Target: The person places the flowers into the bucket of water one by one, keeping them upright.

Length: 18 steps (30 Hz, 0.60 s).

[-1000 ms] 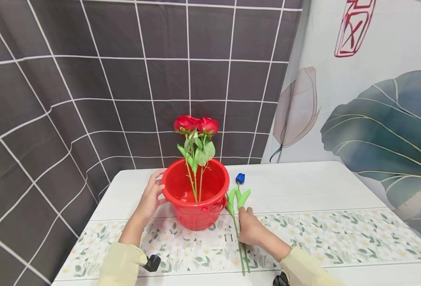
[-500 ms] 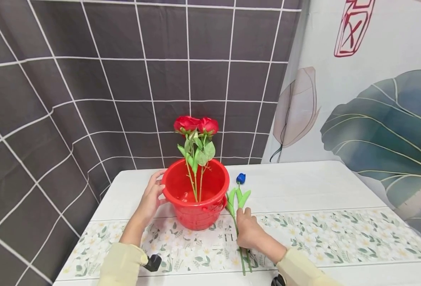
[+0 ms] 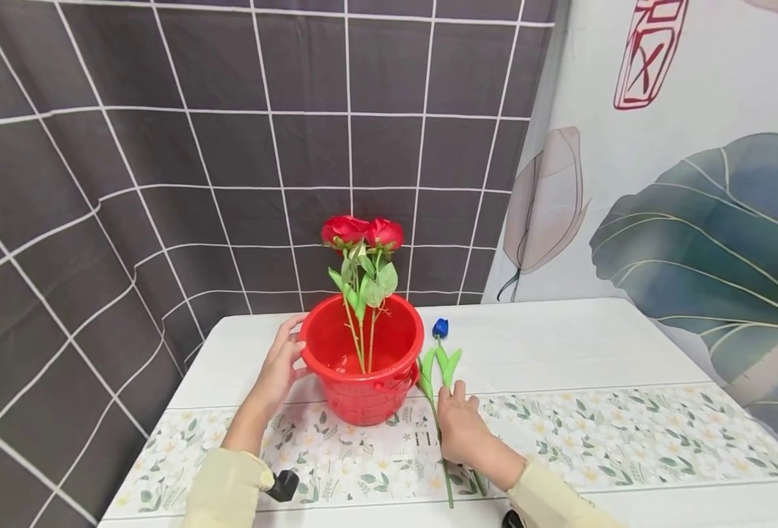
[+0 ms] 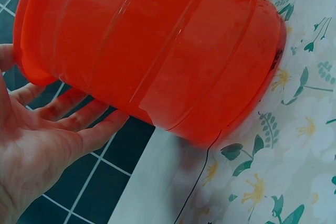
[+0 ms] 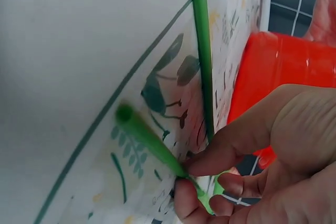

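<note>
A red plastic bucket (image 3: 365, 400) stands upright, holding two red artificial roses (image 3: 362, 232) whose stems lean inside. My left hand (image 3: 279, 367) rests against its left side near the rim; in the left wrist view its fingers (image 4: 94, 114) lie fairly straight along the wall. My right hand (image 3: 464, 429) pinches the green stem (image 5: 152, 140) of a blue artificial tulip (image 3: 441, 328) between thumb and fingers, its cut end tilted off the table in the right wrist view. A second green stem (image 3: 447, 477) with leaves lies just left of it, its bloom hidden behind the bucket.
The white table (image 3: 547, 337) has a floral printed band (image 3: 593, 433) across its front. A dark grid-patterned curtain (image 3: 217, 154) hangs behind and to the left. A white cloth with painted leaves (image 3: 705, 227) hangs at the right.
My right hand has shifted slightly, and the blue tulip's stem has swung its lower end right, away from the other stem. The left hand and bucket have stayed put.
</note>
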Each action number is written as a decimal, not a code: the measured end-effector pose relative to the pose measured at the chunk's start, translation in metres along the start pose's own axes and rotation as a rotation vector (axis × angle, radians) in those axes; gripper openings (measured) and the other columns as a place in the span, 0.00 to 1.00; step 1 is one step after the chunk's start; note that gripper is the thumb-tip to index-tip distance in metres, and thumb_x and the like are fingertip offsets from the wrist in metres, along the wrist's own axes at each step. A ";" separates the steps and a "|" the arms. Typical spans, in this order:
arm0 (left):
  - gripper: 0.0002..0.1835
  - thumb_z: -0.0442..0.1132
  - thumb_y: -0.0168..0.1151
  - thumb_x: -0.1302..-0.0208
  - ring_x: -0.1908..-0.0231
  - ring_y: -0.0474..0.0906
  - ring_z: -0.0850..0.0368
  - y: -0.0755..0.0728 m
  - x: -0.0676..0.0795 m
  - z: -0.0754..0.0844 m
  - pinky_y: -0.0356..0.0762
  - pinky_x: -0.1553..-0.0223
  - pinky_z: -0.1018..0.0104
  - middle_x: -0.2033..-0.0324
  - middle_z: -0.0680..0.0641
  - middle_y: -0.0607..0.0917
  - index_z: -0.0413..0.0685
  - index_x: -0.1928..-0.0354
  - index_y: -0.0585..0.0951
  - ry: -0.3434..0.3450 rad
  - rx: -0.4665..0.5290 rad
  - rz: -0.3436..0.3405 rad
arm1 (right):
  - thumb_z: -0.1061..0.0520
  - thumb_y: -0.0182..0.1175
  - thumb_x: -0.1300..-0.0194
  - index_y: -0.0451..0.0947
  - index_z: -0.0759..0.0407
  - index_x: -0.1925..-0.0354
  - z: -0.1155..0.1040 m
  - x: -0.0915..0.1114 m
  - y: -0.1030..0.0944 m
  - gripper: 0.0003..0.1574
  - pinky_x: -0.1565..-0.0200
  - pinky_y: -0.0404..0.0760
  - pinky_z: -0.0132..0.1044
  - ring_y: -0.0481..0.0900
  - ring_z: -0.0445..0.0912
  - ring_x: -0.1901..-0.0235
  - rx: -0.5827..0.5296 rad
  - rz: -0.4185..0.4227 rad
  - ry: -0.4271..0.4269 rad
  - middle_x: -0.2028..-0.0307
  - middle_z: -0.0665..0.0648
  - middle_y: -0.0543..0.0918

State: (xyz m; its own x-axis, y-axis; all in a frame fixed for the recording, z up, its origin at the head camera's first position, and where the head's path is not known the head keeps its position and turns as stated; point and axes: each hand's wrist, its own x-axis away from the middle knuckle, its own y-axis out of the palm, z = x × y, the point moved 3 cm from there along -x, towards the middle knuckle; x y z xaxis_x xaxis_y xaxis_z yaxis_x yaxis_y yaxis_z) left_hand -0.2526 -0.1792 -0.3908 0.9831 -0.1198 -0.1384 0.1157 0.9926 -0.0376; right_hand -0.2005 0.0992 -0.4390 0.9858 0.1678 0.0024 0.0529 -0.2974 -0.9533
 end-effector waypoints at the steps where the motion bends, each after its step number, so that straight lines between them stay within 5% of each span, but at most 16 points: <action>1: 0.29 0.36 0.38 0.34 0.39 0.66 0.39 0.000 0.000 0.000 0.78 0.53 0.61 0.37 0.40 0.67 0.53 0.29 0.56 -0.001 -0.002 0.000 | 0.74 0.66 0.67 0.65 0.71 0.51 0.001 0.000 0.000 0.40 0.78 0.72 0.39 0.66 0.58 0.68 -0.012 -0.004 0.007 0.58 0.67 0.62; 8: 0.29 0.36 0.38 0.34 0.39 0.66 0.39 0.000 0.001 -0.002 0.79 0.54 0.60 0.37 0.40 0.67 0.53 0.30 0.56 -0.010 0.010 0.004 | 0.74 0.69 0.72 0.65 0.70 0.47 0.012 0.000 -0.005 0.47 0.75 0.79 0.47 0.72 0.61 0.67 -0.164 -0.032 0.052 0.54 0.72 0.64; 18: 0.29 0.36 0.37 0.34 0.39 0.66 0.40 -0.001 -0.001 -0.001 0.79 0.54 0.61 0.38 0.40 0.67 0.54 0.29 0.56 -0.003 0.009 0.003 | 0.74 0.61 0.63 0.66 0.69 0.50 0.029 -0.005 -0.016 0.36 0.73 0.72 0.39 0.70 0.48 0.73 -0.438 -0.009 0.077 0.67 0.59 0.71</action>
State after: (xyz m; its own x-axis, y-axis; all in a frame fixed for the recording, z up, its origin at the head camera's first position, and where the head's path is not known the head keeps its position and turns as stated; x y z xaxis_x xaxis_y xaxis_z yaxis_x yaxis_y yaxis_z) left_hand -0.2536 -0.1798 -0.3912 0.9840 -0.1165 -0.1350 0.1137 0.9931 -0.0282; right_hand -0.2110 0.1301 -0.4324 0.9931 0.1063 0.0487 0.1076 -0.6692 -0.7352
